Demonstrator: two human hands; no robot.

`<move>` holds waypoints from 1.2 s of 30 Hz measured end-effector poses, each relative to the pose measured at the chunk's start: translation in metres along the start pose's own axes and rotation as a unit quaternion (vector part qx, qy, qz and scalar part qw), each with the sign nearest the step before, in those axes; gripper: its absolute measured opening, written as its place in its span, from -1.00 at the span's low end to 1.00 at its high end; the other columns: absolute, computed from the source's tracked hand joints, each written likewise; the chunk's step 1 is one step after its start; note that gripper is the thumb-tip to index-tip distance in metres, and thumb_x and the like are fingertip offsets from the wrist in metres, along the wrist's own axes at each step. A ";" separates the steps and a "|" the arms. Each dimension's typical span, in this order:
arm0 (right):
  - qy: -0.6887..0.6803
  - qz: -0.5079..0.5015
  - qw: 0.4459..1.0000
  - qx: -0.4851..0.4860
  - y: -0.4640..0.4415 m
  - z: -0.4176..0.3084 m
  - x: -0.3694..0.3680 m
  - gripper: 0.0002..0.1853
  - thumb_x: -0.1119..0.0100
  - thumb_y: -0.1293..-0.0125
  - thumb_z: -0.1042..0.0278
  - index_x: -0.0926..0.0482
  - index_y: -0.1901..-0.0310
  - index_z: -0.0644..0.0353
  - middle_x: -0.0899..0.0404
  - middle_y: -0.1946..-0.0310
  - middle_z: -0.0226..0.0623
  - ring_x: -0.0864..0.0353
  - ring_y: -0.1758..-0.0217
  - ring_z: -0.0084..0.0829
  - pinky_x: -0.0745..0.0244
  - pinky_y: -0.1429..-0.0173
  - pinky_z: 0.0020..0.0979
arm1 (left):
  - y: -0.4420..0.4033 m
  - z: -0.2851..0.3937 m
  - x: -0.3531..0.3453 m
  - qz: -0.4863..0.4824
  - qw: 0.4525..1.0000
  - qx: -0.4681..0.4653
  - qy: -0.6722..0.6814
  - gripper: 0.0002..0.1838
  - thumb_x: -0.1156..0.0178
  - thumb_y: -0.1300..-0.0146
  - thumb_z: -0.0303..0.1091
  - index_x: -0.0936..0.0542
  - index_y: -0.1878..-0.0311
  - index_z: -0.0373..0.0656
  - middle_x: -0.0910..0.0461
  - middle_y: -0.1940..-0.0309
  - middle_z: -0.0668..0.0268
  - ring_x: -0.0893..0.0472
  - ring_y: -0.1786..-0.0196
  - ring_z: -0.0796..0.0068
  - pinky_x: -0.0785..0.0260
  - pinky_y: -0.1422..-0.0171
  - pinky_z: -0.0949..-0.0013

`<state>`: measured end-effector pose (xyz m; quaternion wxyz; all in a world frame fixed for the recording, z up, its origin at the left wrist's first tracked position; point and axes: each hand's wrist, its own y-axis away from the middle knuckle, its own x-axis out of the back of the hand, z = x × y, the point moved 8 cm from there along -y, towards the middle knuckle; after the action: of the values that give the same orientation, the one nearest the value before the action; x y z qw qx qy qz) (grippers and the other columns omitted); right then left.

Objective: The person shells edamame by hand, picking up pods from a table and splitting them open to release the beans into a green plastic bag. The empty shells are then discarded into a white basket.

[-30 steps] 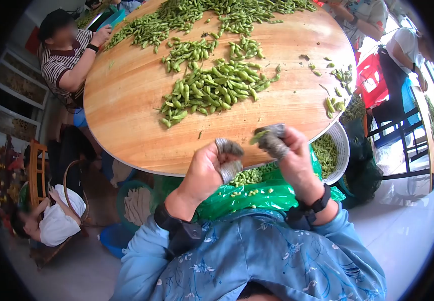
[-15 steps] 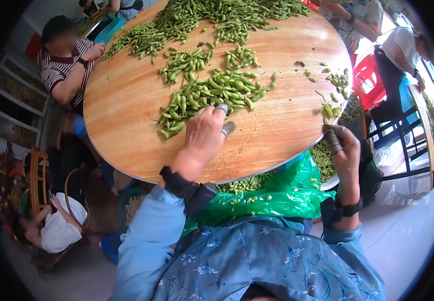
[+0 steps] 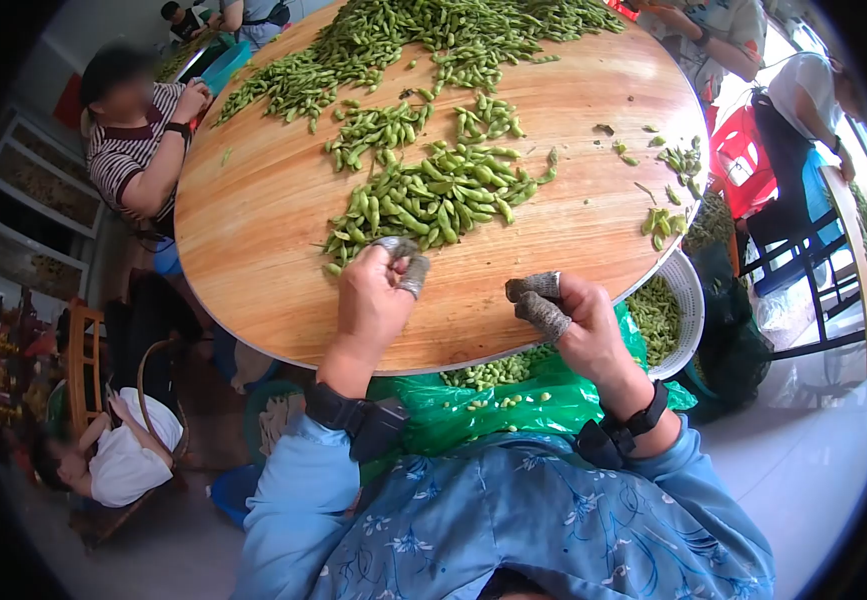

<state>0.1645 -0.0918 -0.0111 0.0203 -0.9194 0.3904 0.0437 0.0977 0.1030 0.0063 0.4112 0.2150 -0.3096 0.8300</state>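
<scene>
My left hand [image 3: 373, 300] is at the near edge of a small heap of green soybean pods [image 3: 423, 200] on the round wooden table [image 3: 263, 220]. Its thumb and forefinger, wrapped in grey coverings, are pinched together; whatever is between them is hidden. Over the table's front edge, my right hand [image 3: 588, 325] has its thumb and finger, covered the same way, pressed close. I cannot make out anything between them. Below the edge, a green plastic bag [image 3: 573, 400] lies across my lap, with shelled beans [image 3: 498, 370] on it.
A larger pile of pods [image 3: 393, 40] covers the table's far side. Several loose pods [image 3: 661, 225] lie by the right rim. Below them stands a white basket [image 3: 691, 310] of pods. People sit around, one in a striped shirt [image 3: 118, 160] at left. A red chair [image 3: 743, 160] is at right.
My right hand has moved left from the pods at the right rim to the table's front edge. My left hand has drawn back from the heap, its thumb and forefinger coming together.
</scene>
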 end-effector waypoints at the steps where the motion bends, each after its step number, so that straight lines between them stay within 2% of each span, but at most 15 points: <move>1: 0.000 -0.001 1.000 0.001 0.000 0.001 0.000 -0.76 -0.10 -0.17 0.40 -0.47 0.18 0.38 -0.54 0.33 -0.34 -0.48 0.24 -0.60 -0.39 0.12 -0.55 | -0.002 0.003 0.000 0.001 1.000 0.000 0.000 -0.83 -0.23 0.03 -0.51 -0.50 0.33 -0.26 -0.44 0.61 0.41 -0.38 0.57 0.74 -0.24 0.51 0.63; 3: 0.014 -0.003 1.000 0.002 0.001 0.000 0.001 -0.76 -0.10 -0.17 0.40 -0.48 0.18 0.38 -0.54 0.34 -0.34 -0.48 0.25 -0.60 -0.39 0.13 -0.55 | -0.010 0.033 -0.006 0.007 0.987 -0.116 -0.106 -0.79 -0.26 0.08 -0.46 -0.50 0.33 -0.25 -0.42 0.62 0.34 -0.42 0.57 0.54 -0.28 0.50 0.49; 4: 0.016 -0.001 1.000 0.002 0.002 0.000 0.002 -0.76 -0.10 -0.17 0.40 -0.48 0.18 0.38 -0.54 0.34 -0.34 -0.48 0.25 -0.60 -0.39 0.13 -0.55 | -0.015 0.039 -0.011 -0.002 0.983 -0.135 -0.124 -0.77 -0.22 0.07 -0.38 -0.49 0.35 -0.30 -0.44 0.50 0.11 -0.45 0.40 0.10 -0.31 0.31 0.19; 5: 0.013 -0.004 1.000 0.007 0.003 0.000 0.001 -0.77 -0.10 -0.17 0.40 -0.48 0.19 0.38 -0.54 0.34 -0.35 -0.48 0.25 -0.61 -0.39 0.14 -0.56 | -0.021 0.036 -0.013 -0.002 0.983 -0.136 -0.121 -0.77 -0.22 0.07 -0.38 -0.49 0.35 -0.30 -0.44 0.50 0.11 -0.45 0.40 0.10 -0.31 0.31 0.19; 7: 0.011 -0.005 1.000 0.015 0.005 -0.002 0.003 -0.77 -0.09 -0.17 0.40 -0.48 0.19 0.38 -0.54 0.34 -0.36 -0.47 0.26 -0.62 -0.39 0.14 -0.56 | -0.029 0.028 -0.025 -0.036 0.962 -0.146 -0.228 -0.82 -0.18 0.05 -0.42 -0.49 0.37 -0.31 -0.45 0.50 0.08 -0.46 0.39 0.06 -0.31 0.31 0.17; 8: 0.016 -0.001 1.000 0.008 0.006 -0.001 0.005 -0.77 -0.10 -0.17 0.40 -0.48 0.19 0.38 -0.54 0.34 -0.37 -0.47 0.26 -0.62 -0.39 0.14 -0.56 | -0.030 0.026 -0.024 -0.039 0.964 -0.141 -0.221 -0.86 -0.15 0.06 -0.46 -0.49 0.40 -0.31 -0.47 0.52 0.04 -0.46 0.41 0.00 -0.32 0.32 0.17; 9: 0.019 0.003 1.000 0.001 0.007 0.001 0.006 -0.77 -0.10 -0.17 0.39 -0.48 0.20 0.37 -0.54 0.34 -0.38 -0.46 0.27 -0.63 -0.39 0.15 -0.57 | -0.028 0.027 -0.024 -0.040 0.964 -0.142 -0.219 -0.86 -0.15 0.06 -0.46 -0.49 0.40 -0.31 -0.47 0.52 0.04 -0.46 0.41 0.00 -0.32 0.32 0.17; 11: 0.013 -0.002 1.000 0.002 0.006 0.001 0.004 -0.76 -0.10 -0.17 0.39 -0.48 0.19 0.37 -0.54 0.34 -0.39 -0.46 0.27 -0.64 -0.38 0.14 -0.57 | -0.022 0.017 -0.013 -0.014 0.996 -0.070 -0.055 -0.88 -0.17 0.05 -0.49 -0.50 0.42 -0.31 -0.50 0.58 0.08 -0.49 0.53 0.15 -0.34 0.42 0.24; 12: 0.007 -0.008 1.000 0.003 0.005 0.001 0.002 -0.76 -0.10 -0.17 0.38 -0.48 0.18 0.37 -0.54 0.34 -0.40 -0.45 0.27 -0.65 -0.37 0.14 -0.58 | -0.015 0.010 -0.015 -0.045 0.995 0.015 0.086 -0.93 -0.15 -0.03 -0.51 -0.49 0.40 -0.30 -0.52 0.60 0.21 -0.47 0.62 0.47 -0.31 0.57 0.42; 13: 0.006 -0.009 1.000 0.002 0.003 0.002 -0.001 -0.76 -0.10 -0.17 0.38 -0.48 0.18 0.37 -0.54 0.34 -0.40 -0.45 0.27 -0.65 -0.37 0.14 -0.58 | -0.009 0.015 -0.014 -0.045 0.995 0.016 0.084 -0.93 -0.15 -0.03 -0.51 -0.49 0.40 -0.30 -0.52 0.60 0.21 -0.47 0.62 0.47 -0.31 0.57 0.42; 14: -0.021 -0.021 1.000 -0.005 0.001 0.004 -0.007 -0.74 -0.10 -0.18 0.37 -0.48 0.17 0.37 -0.53 0.33 -0.40 -0.44 0.26 -0.65 -0.36 0.13 -0.58 | 0.000 0.008 -0.018 -0.066 0.965 0.107 0.228 -0.94 -0.13 -0.06 -0.51 -0.49 0.39 -0.28 -0.51 0.61 0.28 -0.43 0.62 0.59 -0.28 0.59 0.52; 15: -0.047 -0.033 0.998 -0.013 -0.001 0.005 -0.014 -0.73 -0.10 -0.18 0.36 -0.47 0.16 0.37 -0.53 0.32 -0.41 -0.44 0.24 -0.65 -0.36 0.12 -0.58 | 0.011 0.005 -0.025 -0.084 0.906 0.196 0.365 -0.96 -0.12 -0.10 -0.51 -0.49 0.38 -0.27 -0.49 0.61 0.35 -0.40 0.63 0.71 -0.24 0.61 0.61; 16: -0.058 -0.035 0.997 -0.026 -0.002 0.003 -0.019 -0.73 -0.09 -0.19 0.35 -0.47 0.15 0.36 -0.52 0.31 -0.43 -0.42 0.23 -0.66 -0.34 0.11 -0.58 | 0.019 0.015 -0.026 -0.100 0.884 0.213 0.405 -0.98 -0.08 -0.13 -0.51 -0.48 0.37 -0.25 -0.49 0.61 0.38 -0.39 0.64 0.73 -0.23 0.59 0.68; 22: -0.151 -0.081 0.985 -0.036 -0.001 -0.008 -0.030 -0.78 -0.09 -0.19 0.34 -0.48 0.22 0.33 -0.51 0.34 -0.45 -0.41 0.25 -0.67 -0.33 0.13 -0.60 | 0.045 0.038 -0.030 -0.155 0.856 0.241 0.429 -0.92 -0.13 -0.11 -0.45 -0.46 0.39 -0.26 -0.48 0.62 0.35 -0.40 0.64 0.69 -0.24 0.59 0.64; 36: -0.141 -0.088 0.986 -0.031 0.007 -0.015 -0.029 -0.83 -0.10 -0.17 0.40 -0.48 0.26 0.32 -0.52 0.37 -0.43 -0.44 0.28 -0.65 -0.35 0.14 -0.58 | 0.048 0.057 -0.026 -0.205 0.862 0.214 0.412 -0.84 -0.20 -0.07 -0.40 -0.44 0.39 -0.26 -0.47 0.60 0.39 -0.40 0.63 0.71 -0.25 0.61 0.66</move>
<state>0.1401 -0.0769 0.0070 0.0500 -0.9352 0.2992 0.1829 0.0793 0.0267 0.0155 0.6061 -0.0050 0.1242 0.7856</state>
